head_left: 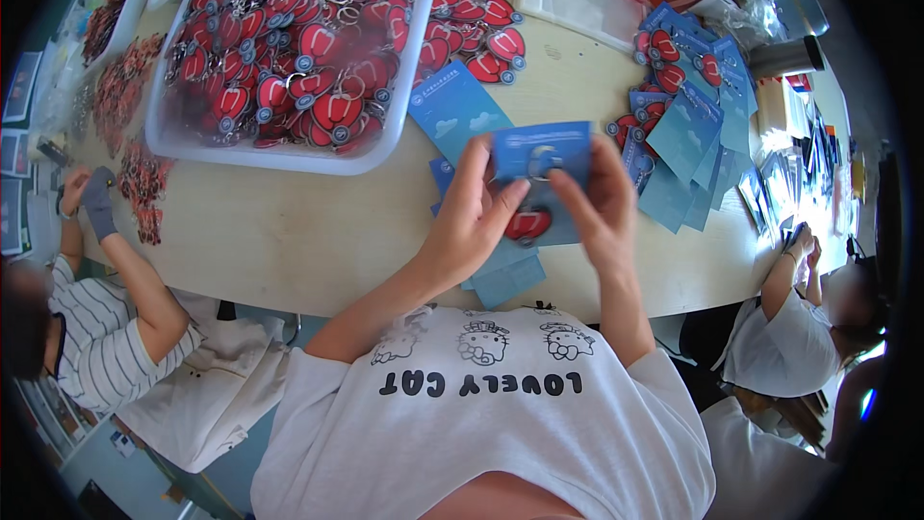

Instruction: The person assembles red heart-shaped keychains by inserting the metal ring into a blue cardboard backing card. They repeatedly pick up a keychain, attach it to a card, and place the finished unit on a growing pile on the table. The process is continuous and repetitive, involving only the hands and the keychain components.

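Observation:
In front of my chest I hold a blue backing card (568, 140) between both hands. A red keychain (527, 224) hangs against its face, with a metal split ring (543, 162) near the card's upper part. My left hand (472, 217) grips the card's left edge, thumb on the front. My right hand (603, 207) closes on the right edge, its thumb close to the ring; the fingers behind the card are hidden. Loose blue cards (460, 108) lie on the table beyond and beneath my hands.
A white plastic bin (279, 160) heaped with red keychains stands at the left. More keychains (472, 14) lie beside it. At the right, carded keychains (685, 130) form a pile. A white tray lid (577, 5) lies farther back. Two people work at the table's left and right sides.

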`<action>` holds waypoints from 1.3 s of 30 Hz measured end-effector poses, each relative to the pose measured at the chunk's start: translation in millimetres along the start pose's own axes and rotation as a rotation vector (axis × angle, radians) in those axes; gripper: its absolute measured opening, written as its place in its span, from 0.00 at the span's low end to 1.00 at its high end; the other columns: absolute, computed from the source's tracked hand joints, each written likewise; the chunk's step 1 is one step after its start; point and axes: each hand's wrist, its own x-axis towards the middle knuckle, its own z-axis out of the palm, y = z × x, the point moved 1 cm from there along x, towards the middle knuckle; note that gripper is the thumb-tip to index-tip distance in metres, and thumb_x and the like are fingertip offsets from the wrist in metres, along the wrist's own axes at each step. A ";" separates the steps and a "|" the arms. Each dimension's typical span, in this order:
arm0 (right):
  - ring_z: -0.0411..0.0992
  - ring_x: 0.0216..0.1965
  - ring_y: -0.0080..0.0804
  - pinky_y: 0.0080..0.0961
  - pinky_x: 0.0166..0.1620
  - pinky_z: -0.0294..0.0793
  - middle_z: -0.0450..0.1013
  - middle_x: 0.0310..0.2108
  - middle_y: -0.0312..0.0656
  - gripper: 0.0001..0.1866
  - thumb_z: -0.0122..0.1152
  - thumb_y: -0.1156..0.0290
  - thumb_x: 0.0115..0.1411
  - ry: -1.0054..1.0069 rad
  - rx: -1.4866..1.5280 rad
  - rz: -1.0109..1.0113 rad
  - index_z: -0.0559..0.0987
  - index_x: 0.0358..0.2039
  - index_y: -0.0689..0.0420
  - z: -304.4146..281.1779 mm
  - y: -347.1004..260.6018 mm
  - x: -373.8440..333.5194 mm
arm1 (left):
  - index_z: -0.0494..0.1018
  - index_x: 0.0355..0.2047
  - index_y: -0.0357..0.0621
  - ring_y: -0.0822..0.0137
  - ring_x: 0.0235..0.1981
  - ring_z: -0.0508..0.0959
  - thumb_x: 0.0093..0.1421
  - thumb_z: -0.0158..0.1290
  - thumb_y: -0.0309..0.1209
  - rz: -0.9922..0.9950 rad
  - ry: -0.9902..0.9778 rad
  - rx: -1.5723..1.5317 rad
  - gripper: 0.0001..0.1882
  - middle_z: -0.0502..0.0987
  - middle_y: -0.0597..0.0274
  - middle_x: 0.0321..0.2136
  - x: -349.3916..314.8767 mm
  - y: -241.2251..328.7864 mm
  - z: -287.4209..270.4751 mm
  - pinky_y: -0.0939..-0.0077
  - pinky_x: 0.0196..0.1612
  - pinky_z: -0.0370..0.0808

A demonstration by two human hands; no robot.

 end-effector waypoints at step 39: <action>0.73 0.29 0.35 0.29 0.37 0.73 0.76 0.28 0.42 0.06 0.62 0.74 0.54 -0.286 -0.830 -0.390 0.81 0.32 0.61 -33.7 5.1 113.9 | 0.59 0.56 0.34 0.69 0.48 0.72 0.61 0.50 0.20 -0.064 0.320 -0.176 0.24 0.71 0.54 0.45 18.8 -4.1 -31.0 0.74 0.54 0.67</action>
